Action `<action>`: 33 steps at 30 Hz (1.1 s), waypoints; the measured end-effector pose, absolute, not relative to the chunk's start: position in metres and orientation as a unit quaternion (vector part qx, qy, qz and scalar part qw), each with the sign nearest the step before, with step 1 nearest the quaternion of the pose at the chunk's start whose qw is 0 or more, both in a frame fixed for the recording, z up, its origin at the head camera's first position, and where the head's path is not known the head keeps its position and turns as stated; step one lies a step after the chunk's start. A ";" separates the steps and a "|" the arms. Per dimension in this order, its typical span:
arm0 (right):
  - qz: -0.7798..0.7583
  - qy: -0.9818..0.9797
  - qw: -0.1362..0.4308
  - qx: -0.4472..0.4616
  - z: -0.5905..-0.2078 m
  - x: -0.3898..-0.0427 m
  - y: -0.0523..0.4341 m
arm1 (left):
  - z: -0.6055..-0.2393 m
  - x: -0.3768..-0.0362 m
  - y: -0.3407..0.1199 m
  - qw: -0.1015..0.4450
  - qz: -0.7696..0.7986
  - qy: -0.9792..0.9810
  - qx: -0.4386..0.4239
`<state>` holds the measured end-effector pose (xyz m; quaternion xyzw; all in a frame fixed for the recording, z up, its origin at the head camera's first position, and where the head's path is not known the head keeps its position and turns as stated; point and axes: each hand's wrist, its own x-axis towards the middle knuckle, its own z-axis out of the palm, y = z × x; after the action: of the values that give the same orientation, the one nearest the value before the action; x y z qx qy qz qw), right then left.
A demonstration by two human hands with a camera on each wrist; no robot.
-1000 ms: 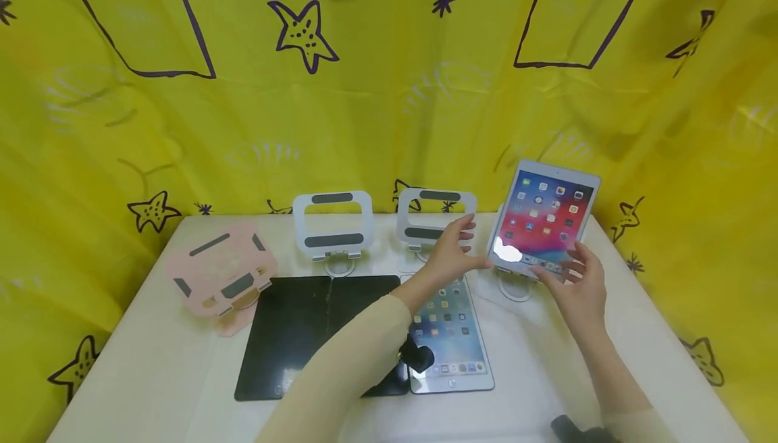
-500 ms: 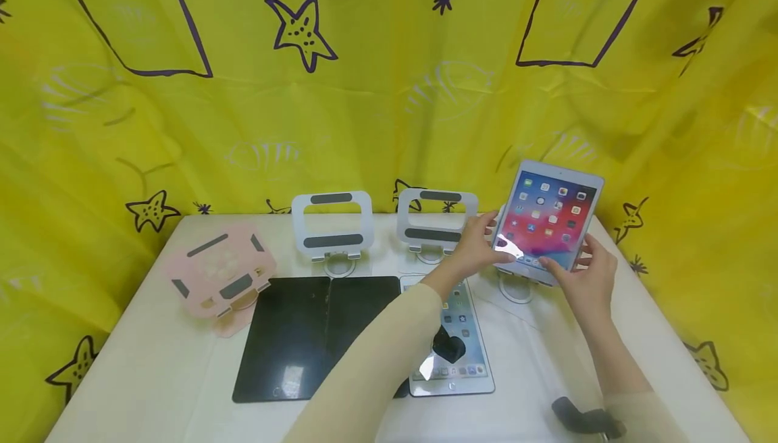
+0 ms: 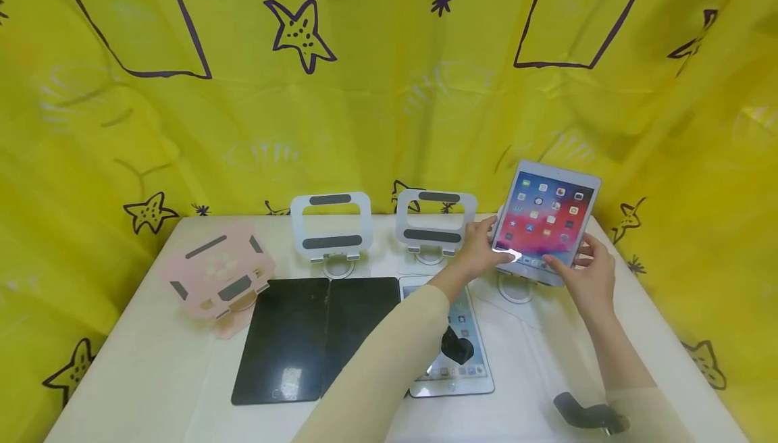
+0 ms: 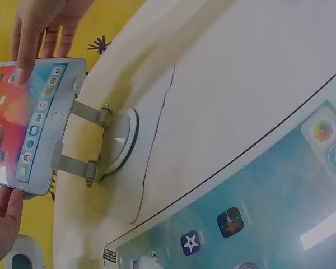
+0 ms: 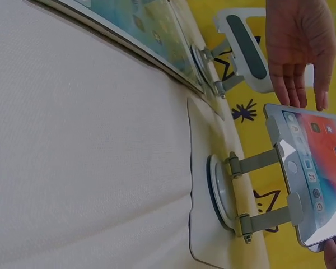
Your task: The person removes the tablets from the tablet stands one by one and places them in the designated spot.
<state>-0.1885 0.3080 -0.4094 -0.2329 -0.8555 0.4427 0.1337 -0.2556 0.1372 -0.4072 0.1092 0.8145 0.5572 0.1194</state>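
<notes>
A white tablet (image 3: 543, 217) with a red-and-blue home screen leans back on a stand at the right of the table. Its bottom edge sits in the two hooks (image 4: 57, 157) of that stand, whose round base (image 5: 221, 190) shows below. My left hand (image 3: 477, 250) grips the tablet's lower left side, thumb over the front. At the lower right side my right hand (image 3: 595, 281) holds it too, thumb on the screen and fingers at the edge. Most of the stand's back plate is hidden behind the tablet.
Two pale stands (image 3: 332, 244) (image 3: 436, 235) and a pink stand (image 3: 219, 267) bear no tablet. In front lie two black tablets (image 3: 286, 335) (image 3: 365, 308) and another white tablet (image 3: 452, 387), partly under my left arm. A yellow curtain (image 3: 377, 125) hangs behind the table.
My left hand has moved right from beside the tablet and taken hold of its lower left side. My right hand has shifted slightly up its right side. The tablet has barely moved.
</notes>
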 end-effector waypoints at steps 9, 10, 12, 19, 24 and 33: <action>0.642 -0.725 0.082 -0.235 -0.397 -0.190 0.318 | -0.403 -0.256 0.142 0.139 0.646 0.747 0.081; 0.657 -0.715 0.080 -0.228 -0.397 -0.189 0.318 | -0.402 -0.255 0.142 0.141 0.652 0.741 0.074; 0.673 -0.703 0.079 -0.218 -0.397 -0.189 0.318 | -0.402 -0.254 0.143 0.142 0.660 0.736 0.058; 0.669 -0.715 0.090 -0.181 -0.404 -0.185 0.321 | -0.406 -0.250 0.145 0.138 0.664 0.734 0.037; 0.622 -0.761 0.142 -0.118 -0.419 -0.181 0.326 | -0.408 -0.249 0.141 0.091 0.651 0.748 0.088; 0.482 -0.821 0.290 -0.092 -0.439 -0.180 0.324 | -0.412 -0.250 0.131 0.019 0.488 0.848 0.205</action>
<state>-0.1802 0.3242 -0.4392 -0.0919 -0.8214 0.4824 0.2900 -0.2498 0.1308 -0.4116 0.2047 0.8485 0.4876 0.0192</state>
